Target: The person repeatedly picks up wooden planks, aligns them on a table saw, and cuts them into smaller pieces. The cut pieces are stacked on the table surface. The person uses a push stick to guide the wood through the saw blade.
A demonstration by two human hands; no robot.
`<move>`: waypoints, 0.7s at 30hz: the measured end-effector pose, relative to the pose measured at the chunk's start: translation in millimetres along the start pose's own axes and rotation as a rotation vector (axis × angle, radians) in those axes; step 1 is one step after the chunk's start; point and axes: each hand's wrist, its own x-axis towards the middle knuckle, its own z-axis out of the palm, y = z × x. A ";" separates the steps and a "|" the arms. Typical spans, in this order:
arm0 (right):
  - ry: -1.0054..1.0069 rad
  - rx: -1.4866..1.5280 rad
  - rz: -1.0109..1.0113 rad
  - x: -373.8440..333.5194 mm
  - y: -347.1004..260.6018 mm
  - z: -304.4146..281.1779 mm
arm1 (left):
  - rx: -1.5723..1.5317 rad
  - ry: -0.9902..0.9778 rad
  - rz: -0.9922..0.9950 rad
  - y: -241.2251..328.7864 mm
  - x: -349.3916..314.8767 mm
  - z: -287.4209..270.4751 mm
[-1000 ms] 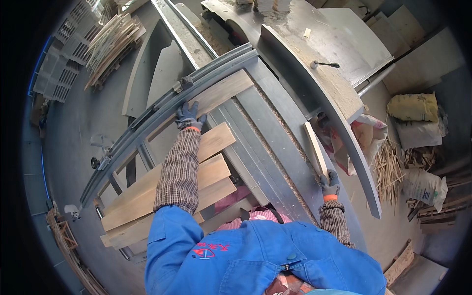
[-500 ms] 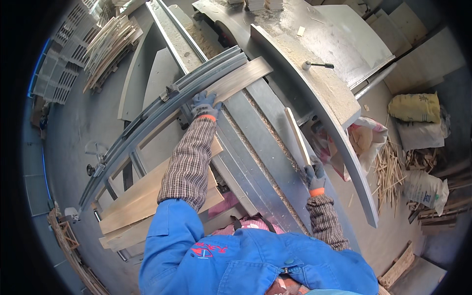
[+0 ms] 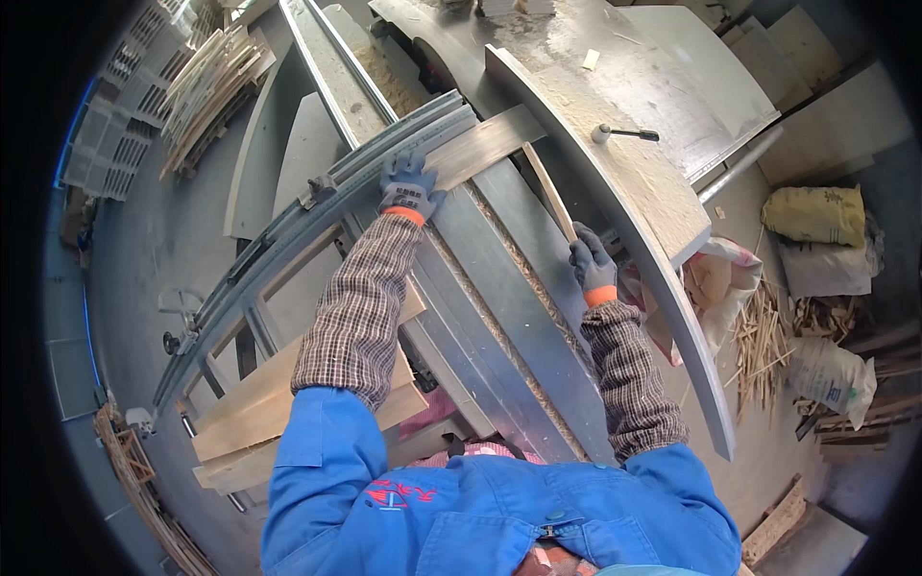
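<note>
A flat wooden board (image 3: pixel 488 147) lies across the metal saw table (image 3: pixel 523 226), along the grey crosscut fence (image 3: pixel 403 134). My left hand (image 3: pixel 408 184), in a grey glove, grips the board's left end beside the fence. In my right hand (image 3: pixel 592 257), also gloved, is the near end of a thin wooden stick (image 3: pixel 548 189). The stick points away from me, its far tip by the board's right end; whether they touch I cannot tell. My right fingers are closed around the stick.
A long curved-looking rip fence (image 3: pixel 615 178) stands right of my right hand. Sawdust and a black-handled tool (image 3: pixel 624 132) lie beyond it. More boards (image 3: pixel 259 403) rest at left below my forearm. Sacks (image 3: pixel 814 213) and loose wood strips (image 3: pixel 764 336) sit on the right-hand floor.
My right hand has moved forward and slightly left with the stick, bringing its tip up to the board. The board has shifted slightly to the right, my left hand still on it.
</note>
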 end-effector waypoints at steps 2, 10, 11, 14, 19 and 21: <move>0.013 0.029 0.031 0.3 0.9 1.5 | 0.078 0.006 0.013 3.7 -2.9 -10.1; 0.045 0.044 0.088 -16.9 -11.2 -8.0 | -0.015 -0.259 -0.036 13.6 -6.6 -60.9; 0.041 0.034 0.080 -18.6 -12.0 -8.4 | -0.026 -0.274 -0.031 13.7 -8.6 -63.6; 0.030 -0.005 0.026 -19.9 -8.7 -6.8 | -0.011 -0.292 -0.087 13.8 -14.2 -65.8; 0.016 -0.032 -0.050 -15.9 11.0 -2.9 | -0.035 -0.237 -0.120 13.1 -20.9 -55.0; 0.022 -0.009 -0.010 -14.3 18.1 -1.9 | -0.030 -0.209 -0.119 13.4 -21.0 -51.0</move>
